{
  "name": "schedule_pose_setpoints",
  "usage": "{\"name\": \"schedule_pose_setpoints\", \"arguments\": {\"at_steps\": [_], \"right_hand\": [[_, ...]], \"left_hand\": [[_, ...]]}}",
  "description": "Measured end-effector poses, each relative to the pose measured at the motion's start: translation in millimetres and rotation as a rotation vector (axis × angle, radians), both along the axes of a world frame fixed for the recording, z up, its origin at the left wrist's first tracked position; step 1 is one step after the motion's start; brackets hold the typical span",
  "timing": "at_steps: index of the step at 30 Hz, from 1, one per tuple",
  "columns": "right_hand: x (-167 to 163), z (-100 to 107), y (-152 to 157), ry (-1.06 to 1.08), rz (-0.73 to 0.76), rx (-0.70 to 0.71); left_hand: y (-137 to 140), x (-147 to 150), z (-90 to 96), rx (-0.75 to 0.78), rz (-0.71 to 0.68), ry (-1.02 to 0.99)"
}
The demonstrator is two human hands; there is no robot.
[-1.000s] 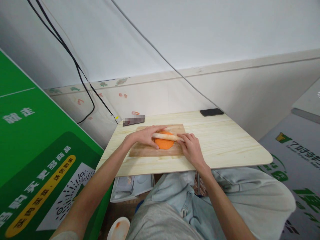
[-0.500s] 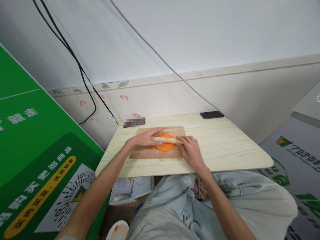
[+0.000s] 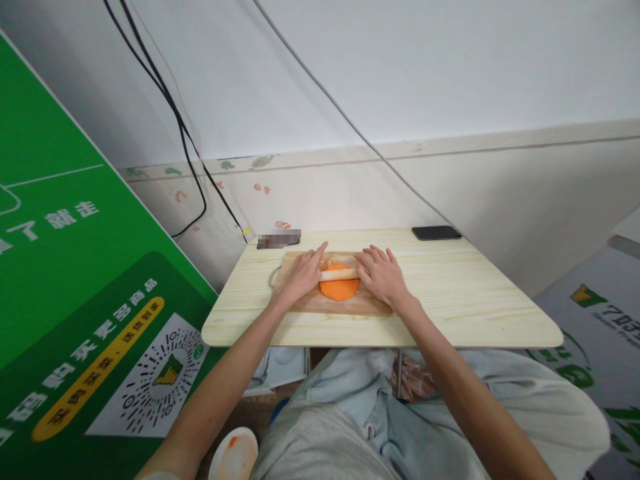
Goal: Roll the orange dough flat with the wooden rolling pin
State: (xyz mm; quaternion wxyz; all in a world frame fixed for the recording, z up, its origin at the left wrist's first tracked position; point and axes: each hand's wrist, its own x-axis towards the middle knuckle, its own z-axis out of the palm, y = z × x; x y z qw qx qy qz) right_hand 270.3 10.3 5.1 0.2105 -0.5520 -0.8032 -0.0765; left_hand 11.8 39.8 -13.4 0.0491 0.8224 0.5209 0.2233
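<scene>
A round, flattened sheet of orange dough (image 3: 340,289) lies on a wooden cutting board (image 3: 313,305). Across its far half rests a pale wooden rolling pin (image 3: 340,274). My left hand (image 3: 303,275) lies over the pin's left end, fingers stretched forward and the hand open. Over the right end, my right hand (image 3: 383,273) is open too, with its fingers spread and pointing away from me. Both hands press on the pin from above without wrapping round it, and they hide its ends.
The board sits on a light wood-grain table (image 3: 460,293) against a white wall. A black phone (image 3: 436,233) lies at the back right, and a partly blurred dark object (image 3: 279,239) at the back left. A stained white bowl (image 3: 234,455) is below the table.
The rolling pin has moved away from me over the dough and now lies level instead of slanted. My right hand's fingers, curled before, are now stretched out. The view has shifted slightly.
</scene>
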Motion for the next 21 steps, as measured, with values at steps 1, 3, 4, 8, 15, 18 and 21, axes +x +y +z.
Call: {"name": "schedule_pose_setpoints", "arguments": {"at_steps": [1,3,4,8,15,18,21], "right_hand": [[-1,2,3,-0.034,-0.015,-0.023],[-4,6,8,-0.098,-0.042,-0.064],[-6,7,10,-0.122,-0.057,-0.081],[-13,12,23,-0.15,-0.106,-0.125],[-21,24,39,-0.148,-0.173,-0.204],[-22,29,43,-0.136,-0.202,-0.255],[-22,30,47,-0.125,-0.228,-0.294]], "left_hand": [[4,2,-1.9,0.022,0.025,-0.004],[12,4,-5.6,0.072,0.075,0.001],[17,5,-7.0,0.094,0.091,0.006],[40,3,-7.3,0.131,0.039,0.057],[75,1,-1.7,0.058,0.06,0.082],[82,2,0.9,0.046,0.072,0.08],[87,2,5.5,0.033,0.08,0.077]]}}
